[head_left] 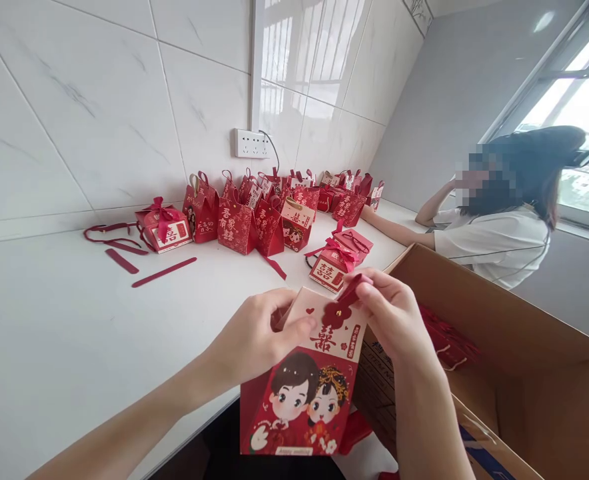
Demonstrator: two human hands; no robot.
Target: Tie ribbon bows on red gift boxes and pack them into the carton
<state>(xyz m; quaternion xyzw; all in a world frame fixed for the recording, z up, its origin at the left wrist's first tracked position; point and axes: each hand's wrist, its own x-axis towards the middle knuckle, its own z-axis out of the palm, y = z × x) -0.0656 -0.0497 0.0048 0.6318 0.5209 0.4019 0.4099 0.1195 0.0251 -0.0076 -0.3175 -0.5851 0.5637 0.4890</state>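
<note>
Both hands are on a red and cream gift box (294,373) printed with a cartoon couple, held upright just off the table's front edge. My left hand (269,333) grips its upper left side, thumb across the front and the other fingers behind. At the top right corner, my right hand (392,307) pinches a dark red ribbon loop (352,288) between thumb and fingers. Below the loop a round, scalloped red tag with a gold rivet sits on the box front. Just beyond lies another red box with a pink bow (332,267).
Several red gift boxes (237,227) with ribbon handles stand along the tiled wall. Loose red strips (164,272) lie at left on the white table (74,333). An open cardboard box (474,400) holding red bags is at right. Another person (499,233) sits beyond it, one arm on the table.
</note>
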